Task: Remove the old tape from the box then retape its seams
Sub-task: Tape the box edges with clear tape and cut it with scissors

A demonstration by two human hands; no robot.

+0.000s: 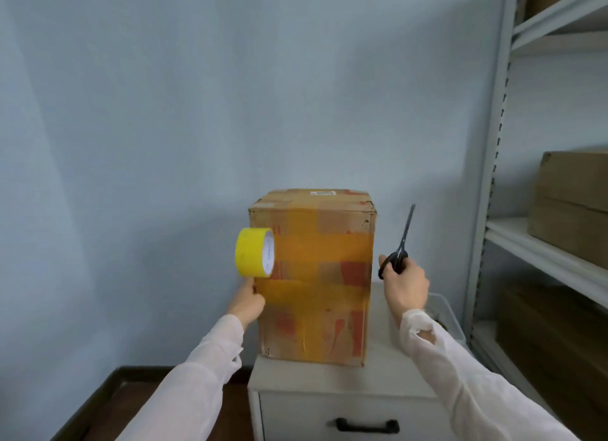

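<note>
One cardboard box (312, 276) stands upright on the white bench (329, 379), tape strips (316, 246) across its front; left hand (248, 301) pinches a yellow tape roll (255, 257) at the box's left edge; right hand (406, 286) grips closed scissors (403, 243), blades pointing up

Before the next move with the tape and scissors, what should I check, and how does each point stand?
1. Box upright, seated on the cabinet: ok.
2. Left hand holds the tape roll at the box's left edge: ok.
3. Right hand grips the scissors, pointing up, apart from the box: ok.
4. Scissors closed: ok.
5. Tape bands on the box front new, not old: cannot tell.
</note>
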